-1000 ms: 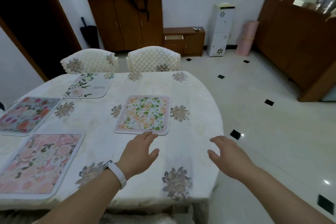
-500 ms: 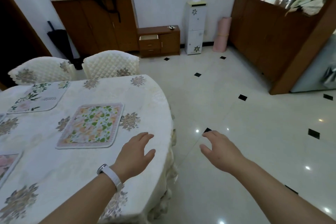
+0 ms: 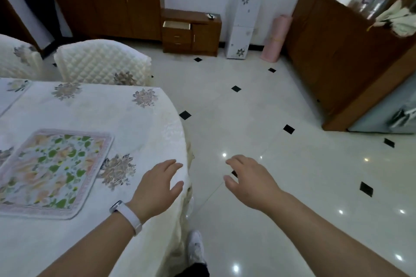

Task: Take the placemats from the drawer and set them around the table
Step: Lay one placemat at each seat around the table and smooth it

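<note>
White shoe (image 3: 196,248) at bottom edge, on pale tile, just beside the hanging tablecloth.

Left hand (image 3: 157,188) over the table (image 3: 144,123) edge, palm down, fingers loosely spread, holding nothing; white band (image 3: 126,216) on the wrist. Cannot tell whether palm touches cloth.

Right hand (image 3: 249,181) out over the floor, clear of the table, fingers spread and slightly curled, also holding nothing.

Green-and-pink floral placemat (image 3: 53,172) flat on the cloth, left of the left hand, apart from it. Looks squared to the near edge.

Corner of a second placemat (image 3: 12,93) at the far left, mostly cut off by the frame.

Quilted chair (image 3: 102,63) tucked at the far side; part of another beside it.

Low cabinet (image 3: 191,31) against the far wall, top drawer (image 3: 176,25) pulled open. Contents not visible from here.

Judgement: at least two mats laid, no mat in hand. Curved near end of the table by the left hand without a mat. Likely next step a return to the drawer for more, if any remain; count of places left unknown, most of the table out of frame.
</note>
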Demonstrator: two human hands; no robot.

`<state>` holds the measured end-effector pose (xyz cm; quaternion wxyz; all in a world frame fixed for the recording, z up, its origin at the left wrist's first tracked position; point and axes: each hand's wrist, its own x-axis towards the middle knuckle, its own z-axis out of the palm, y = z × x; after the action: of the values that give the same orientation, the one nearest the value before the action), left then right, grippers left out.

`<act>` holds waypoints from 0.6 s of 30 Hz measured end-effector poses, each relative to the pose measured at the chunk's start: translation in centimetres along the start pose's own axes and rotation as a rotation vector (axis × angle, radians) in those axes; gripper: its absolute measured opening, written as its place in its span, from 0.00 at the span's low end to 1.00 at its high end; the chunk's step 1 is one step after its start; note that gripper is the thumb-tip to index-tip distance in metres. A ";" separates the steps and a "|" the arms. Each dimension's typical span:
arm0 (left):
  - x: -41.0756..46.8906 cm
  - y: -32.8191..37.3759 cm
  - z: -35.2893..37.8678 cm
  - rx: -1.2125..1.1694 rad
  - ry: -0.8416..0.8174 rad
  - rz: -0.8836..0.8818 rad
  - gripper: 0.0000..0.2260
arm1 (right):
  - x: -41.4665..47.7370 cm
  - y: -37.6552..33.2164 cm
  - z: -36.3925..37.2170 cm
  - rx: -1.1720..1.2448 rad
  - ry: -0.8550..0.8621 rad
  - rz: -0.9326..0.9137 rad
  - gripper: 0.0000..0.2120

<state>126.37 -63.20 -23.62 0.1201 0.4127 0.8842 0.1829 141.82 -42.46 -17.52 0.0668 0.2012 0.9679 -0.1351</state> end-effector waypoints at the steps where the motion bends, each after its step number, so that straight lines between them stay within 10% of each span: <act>1: 2.0 -0.3 0.2 -0.028 -0.006 -0.026 0.26 | 1.7 0.8 -0.5 -0.012 -0.005 -0.002 0.24; 18: 21.5 -3.2 -2.5 -0.117 0.118 -0.178 0.31 | 22.5 7.4 -7.1 -0.145 -0.096 -0.172 0.25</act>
<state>109.71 -49.04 -24.04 0.1075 0.3133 0.9107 0.2466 123.79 -25.54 -16.62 0.1159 0.1052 0.9845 -0.0794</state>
